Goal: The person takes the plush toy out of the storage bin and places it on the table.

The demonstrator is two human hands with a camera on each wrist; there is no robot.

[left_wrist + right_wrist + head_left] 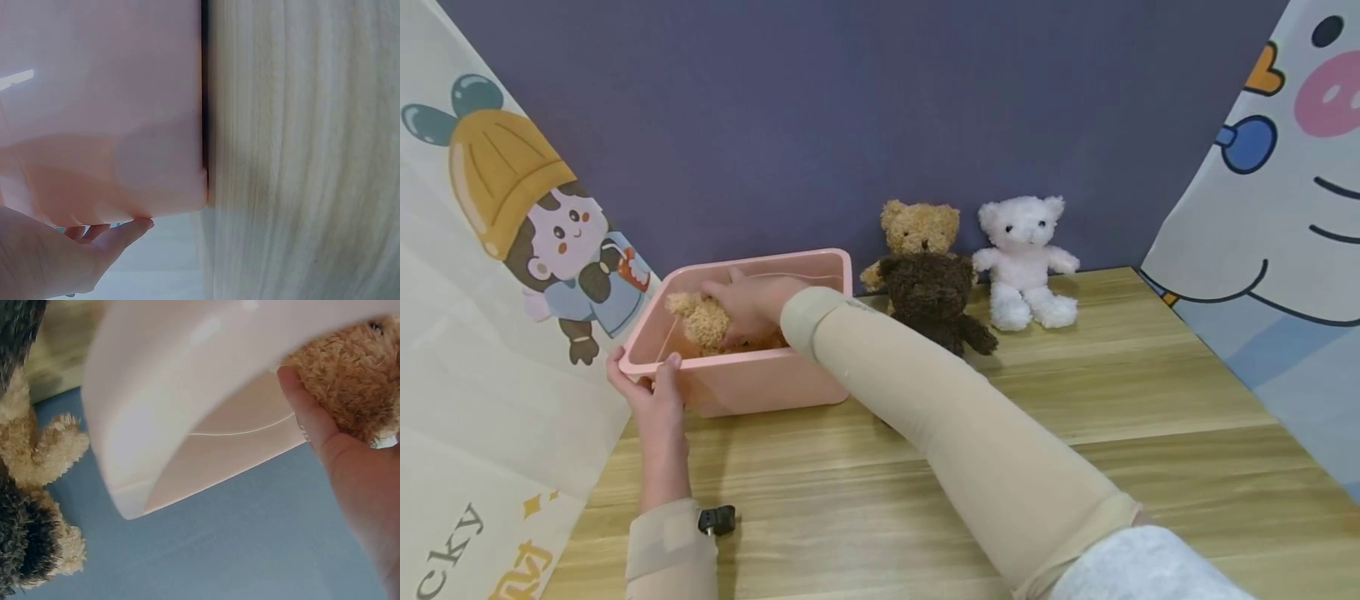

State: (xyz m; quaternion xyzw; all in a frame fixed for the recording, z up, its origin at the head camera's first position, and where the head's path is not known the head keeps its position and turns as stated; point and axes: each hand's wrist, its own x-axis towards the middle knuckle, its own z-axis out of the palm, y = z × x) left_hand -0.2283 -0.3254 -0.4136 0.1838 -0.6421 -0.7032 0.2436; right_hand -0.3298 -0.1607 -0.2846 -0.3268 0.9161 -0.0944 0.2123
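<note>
A pink plastic bin (767,385) sits on the wooden table against the back wall. My left hand (657,408) grips its front left corner, thumb at the rim and fingers along the left side. Reaching over the front rim, my right hand (748,307) is inside the bin and holds a fuzzy light-brown teddy bear (703,323). In the right wrist view, the thumb presses against the bear's fur (350,381); the other fingers are hidden. The lower part of the bear is hidden by the bin's front wall and my hand.
Right of the bin, a tan teddy bear (922,227) sits against the wall behind a dark brown bear (931,298). A white bear (1025,258) sits beside them. Cartoon-printed sheets (497,275) hang along both sides of the wooden table (850,508).
</note>
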